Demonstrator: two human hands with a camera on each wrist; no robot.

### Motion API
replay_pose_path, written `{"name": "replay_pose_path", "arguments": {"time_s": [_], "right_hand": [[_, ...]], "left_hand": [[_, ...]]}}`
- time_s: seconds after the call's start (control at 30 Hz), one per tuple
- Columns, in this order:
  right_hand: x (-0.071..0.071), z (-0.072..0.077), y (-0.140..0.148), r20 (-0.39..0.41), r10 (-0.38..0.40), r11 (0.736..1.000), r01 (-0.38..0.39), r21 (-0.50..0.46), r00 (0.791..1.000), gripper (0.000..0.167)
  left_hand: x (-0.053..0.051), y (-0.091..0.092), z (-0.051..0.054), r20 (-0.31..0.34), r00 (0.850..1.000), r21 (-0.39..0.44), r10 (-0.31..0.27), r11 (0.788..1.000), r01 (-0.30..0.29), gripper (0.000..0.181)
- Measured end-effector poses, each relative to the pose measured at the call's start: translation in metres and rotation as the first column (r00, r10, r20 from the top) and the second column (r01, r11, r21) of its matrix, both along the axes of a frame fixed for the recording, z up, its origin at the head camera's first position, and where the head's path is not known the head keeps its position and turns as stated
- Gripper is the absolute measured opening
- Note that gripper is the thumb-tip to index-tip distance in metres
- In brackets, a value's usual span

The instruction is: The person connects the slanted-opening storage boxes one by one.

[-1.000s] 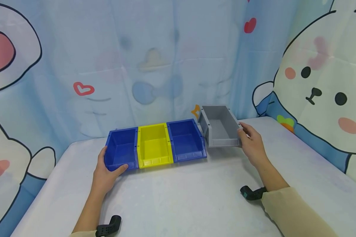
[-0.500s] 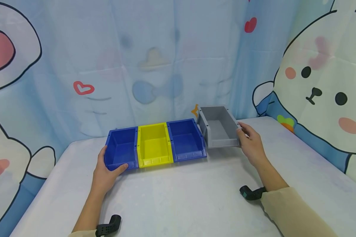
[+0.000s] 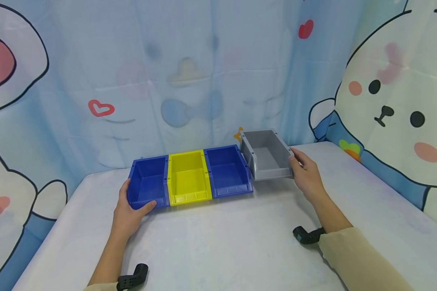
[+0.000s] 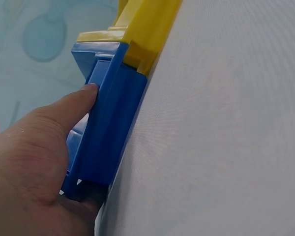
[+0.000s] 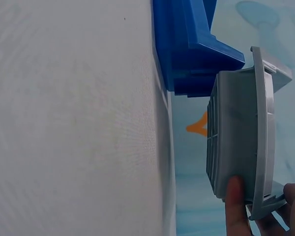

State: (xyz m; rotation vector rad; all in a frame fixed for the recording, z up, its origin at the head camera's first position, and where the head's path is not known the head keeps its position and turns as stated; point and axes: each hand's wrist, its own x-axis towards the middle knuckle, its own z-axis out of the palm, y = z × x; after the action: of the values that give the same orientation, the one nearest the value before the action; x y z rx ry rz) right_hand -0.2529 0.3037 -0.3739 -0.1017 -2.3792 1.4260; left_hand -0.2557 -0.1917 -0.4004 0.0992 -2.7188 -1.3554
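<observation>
Three storage bins stand side by side in a row on the table: a blue bin, a yellow bin and another blue bin. At the row's left end my left hand grips the outer blue bin, its thumb over the front lip. My right hand pinches the right side of a grey bin. In the right wrist view the grey bin hangs raised off the table, its near side close to the right-hand blue bin. Both bins' insides look bare.
A white cloth covers the table. Behind it hangs a blue printed curtain, close to the bins' back edges. Each wrist carries a black camera mount, such as the right mount.
The grey bin has moved slightly left with my right hand, closer to the right-hand blue bin. My left hand and the row stay nearly still.
</observation>
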Motion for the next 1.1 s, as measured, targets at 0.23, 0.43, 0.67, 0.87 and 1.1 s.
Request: {"name": "replay_pose_path", "arguments": {"time_s": [0.23, 0.43, 0.67, 0.87, 1.1], "right_hand": [[-0.004, 0.0, 0.004, -0.041, 0.0, 0.994, 0.004, 0.105, 0.999, 0.058], [-0.004, 0.011, 0.004, -0.052, 0.008, 0.974, 0.004, 0.225, 0.999, 0.056], [-0.006, 0.015, 0.008, 0.02, 0.018, 0.961, -0.023, 0.277, 1.0, 0.058], [-0.005, 0.019, 0.003, 0.046, 0.009, 0.957, -0.022, 0.288, 0.999, 0.061], [-0.001, 0.027, -0.016, -0.161, -0.037, 0.872, 0.11, 0.477, 0.986, 0.061]], "left_hand": [[-0.003, 0.0, -0.001, -0.003, 1.0, -0.001, -0.004, 1.0, 0.004, 0.11], [-0.002, 0.0, 0.0, -0.002, 1.0, -0.004, -0.001, 1.0, 0.001, 0.111], [-0.002, 0.0, 0.001, 0.008, 1.0, -0.005, -0.006, 1.0, 0.007, 0.112], [-0.002, 0.0, 0.002, 0.002, 1.0, -0.013, -0.001, 1.0, 0.001, 0.112], [0.0, -0.001, 0.002, 0.014, 1.0, -0.015, 0.0, 1.0, 0.0, 0.112]]}}
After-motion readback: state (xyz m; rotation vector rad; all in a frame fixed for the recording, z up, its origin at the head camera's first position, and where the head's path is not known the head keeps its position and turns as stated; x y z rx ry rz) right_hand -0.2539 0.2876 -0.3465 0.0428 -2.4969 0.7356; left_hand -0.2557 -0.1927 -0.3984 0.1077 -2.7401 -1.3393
